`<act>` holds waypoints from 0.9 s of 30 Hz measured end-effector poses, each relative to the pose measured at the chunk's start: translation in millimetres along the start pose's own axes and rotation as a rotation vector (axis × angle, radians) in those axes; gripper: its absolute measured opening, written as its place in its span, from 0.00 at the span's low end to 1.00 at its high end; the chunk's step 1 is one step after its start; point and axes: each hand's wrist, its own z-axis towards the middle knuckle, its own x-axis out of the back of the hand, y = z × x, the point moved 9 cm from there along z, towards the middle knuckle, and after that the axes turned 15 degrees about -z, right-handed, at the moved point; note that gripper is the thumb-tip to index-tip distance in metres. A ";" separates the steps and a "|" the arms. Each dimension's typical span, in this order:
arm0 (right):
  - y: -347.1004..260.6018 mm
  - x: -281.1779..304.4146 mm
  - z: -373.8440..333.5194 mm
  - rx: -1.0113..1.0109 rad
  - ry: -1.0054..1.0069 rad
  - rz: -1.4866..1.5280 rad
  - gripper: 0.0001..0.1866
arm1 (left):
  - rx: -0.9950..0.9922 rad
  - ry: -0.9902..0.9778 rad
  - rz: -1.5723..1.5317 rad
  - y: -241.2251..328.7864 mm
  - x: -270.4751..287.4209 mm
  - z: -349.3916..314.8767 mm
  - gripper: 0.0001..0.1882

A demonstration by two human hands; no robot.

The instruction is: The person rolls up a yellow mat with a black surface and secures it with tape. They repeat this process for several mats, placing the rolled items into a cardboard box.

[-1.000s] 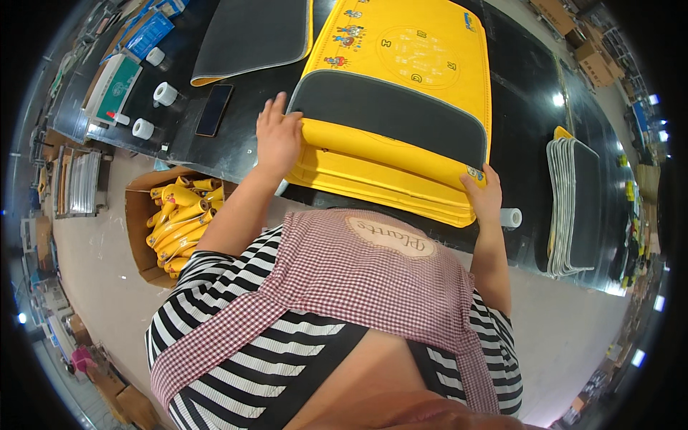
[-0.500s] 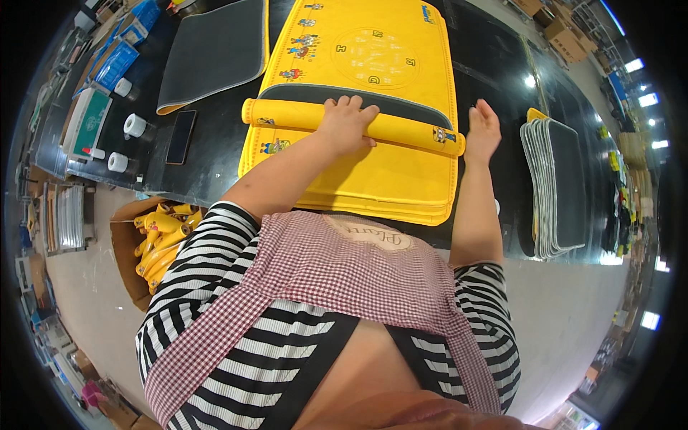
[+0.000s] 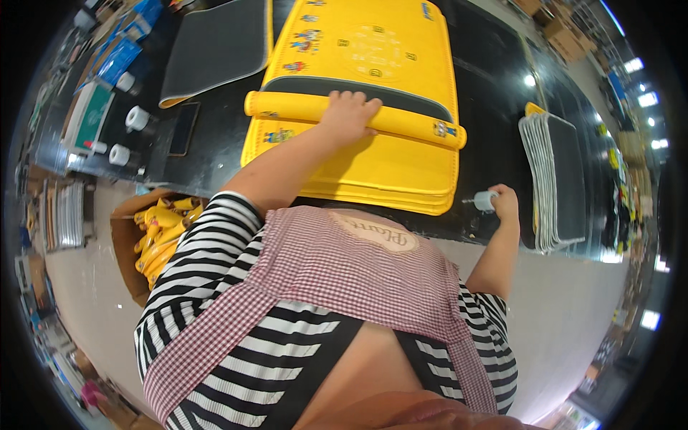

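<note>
My left hand [image 3: 351, 117] presses over a yellow mat rolled into a tube [image 3: 297, 111], its fingers curled across the top. The tube lies crosswise on a stack of flat yellow mats [image 3: 387, 172] printed with small cartoon figures. A dark grey strip of a mat's underside [image 3: 416, 104] shows along the tube's far side. Right of the stack, close to the table's front edge, my right hand [image 3: 506, 204] pinches a small white roll of tape [image 3: 485, 201] by its right side.
Several grey-backed mats [image 3: 555, 179] are stacked at the right. A dark mat [image 3: 215, 50] lies at the far left, near a phone [image 3: 184, 129], white rolls [image 3: 137, 117] and a green-and-white box [image 3: 90, 118]. Below the table's left edge stands a carton [image 3: 127, 247] of rolled yellow mats.
My right hand has left the tube's right end, moved down and rightward, and now grips the tape roll. My left hand stays on the rolled mat.
</note>
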 end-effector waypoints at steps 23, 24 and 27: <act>-392.7 2.6 -37.5 0.687 -0.164 0.850 0.02 | 0.076 0.117 -0.185 -5.5 33.1 -119.2 0.42; -394.8 3.1 -39.6 0.702 -0.156 0.811 0.02 | 0.054 0.142 -0.225 -9.0 34.9 -122.9 0.45; -389.9 -4.7 -35.7 0.729 -0.188 0.788 0.02 | 0.019 0.135 -0.448 15.4 64.7 -105.0 0.39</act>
